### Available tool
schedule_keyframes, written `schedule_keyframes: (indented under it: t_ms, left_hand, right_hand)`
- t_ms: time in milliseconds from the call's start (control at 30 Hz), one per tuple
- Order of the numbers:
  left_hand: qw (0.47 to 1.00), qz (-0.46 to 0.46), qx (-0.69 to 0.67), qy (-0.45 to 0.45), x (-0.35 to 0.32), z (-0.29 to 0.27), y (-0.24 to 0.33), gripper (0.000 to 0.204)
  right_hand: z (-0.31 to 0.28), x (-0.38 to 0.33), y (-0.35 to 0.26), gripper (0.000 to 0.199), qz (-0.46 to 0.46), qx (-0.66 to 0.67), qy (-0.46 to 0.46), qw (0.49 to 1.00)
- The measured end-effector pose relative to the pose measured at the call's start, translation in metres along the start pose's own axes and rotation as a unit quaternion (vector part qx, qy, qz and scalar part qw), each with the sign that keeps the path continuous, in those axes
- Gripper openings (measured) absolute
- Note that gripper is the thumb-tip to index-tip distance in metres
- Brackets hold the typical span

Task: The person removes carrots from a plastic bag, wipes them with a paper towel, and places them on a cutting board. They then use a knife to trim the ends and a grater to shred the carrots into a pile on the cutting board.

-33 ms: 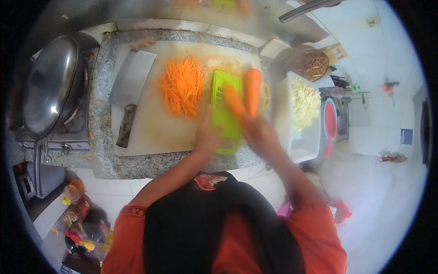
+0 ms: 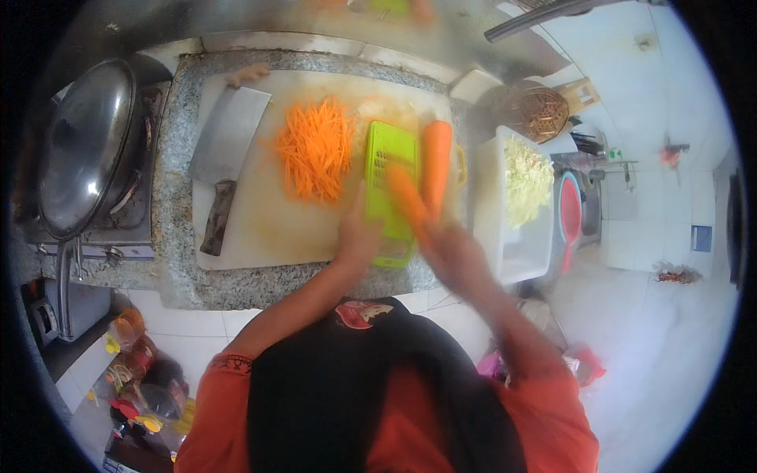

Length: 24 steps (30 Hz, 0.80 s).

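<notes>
A lime-green flat grater (image 2: 392,138) lies on the white cutting board (image 2: 276,232). My left hand (image 2: 359,236) is closed on the grater's left edge, near its lower end; its fingers are partly blurred. In my right hand (image 2: 453,252) is an orange carrot (image 2: 404,193), slanted across the grater with its far tip on the grating holes. Just right of the grater lies a second, whole carrot (image 2: 438,162). To the left, a loose heap of shredded carrot (image 2: 315,150) rests on the board.
At the board's left lies a cleaver (image 2: 229,134), with a piece of ginger (image 2: 248,75) above it. A lidded pan (image 2: 87,150) sits on the stove at far left. To the right stands a white tub (image 2: 512,252) holding shredded pale-green vegetable (image 2: 528,177), near a red strainer (image 2: 571,209).
My right hand and its carrot have slid a little toward me along the grater. My left hand keeps its place on the grater.
</notes>
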<state>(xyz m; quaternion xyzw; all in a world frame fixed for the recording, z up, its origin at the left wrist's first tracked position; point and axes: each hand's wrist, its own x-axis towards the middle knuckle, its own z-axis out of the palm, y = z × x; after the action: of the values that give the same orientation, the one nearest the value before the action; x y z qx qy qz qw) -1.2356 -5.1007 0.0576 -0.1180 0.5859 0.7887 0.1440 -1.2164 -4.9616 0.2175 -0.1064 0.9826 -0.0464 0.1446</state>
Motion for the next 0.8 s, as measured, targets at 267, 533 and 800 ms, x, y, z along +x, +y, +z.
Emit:
schedule_keyframes:
  t_ms: [267,533,800]
  left_hand:
    - [0.999,-0.037,0.001,0.017,0.001,0.007,0.067,0.070]
    - [0.997,0.048,0.021,0.055,0.020,0.010,0.074,0.067]
    - [0.999,-0.028,-0.039,-0.003,0.017,-0.004,0.028,0.071]
  right_hand:
    - [0.008,0.091,0.011,0.031,0.048,0.012,0.068,0.996]
    - [0.005,0.146,0.000,0.020,0.042,-0.023,0.088,0.995]
    - [0.008,0.075,-0.001,0.033,0.020,0.050,0.010,0.999]
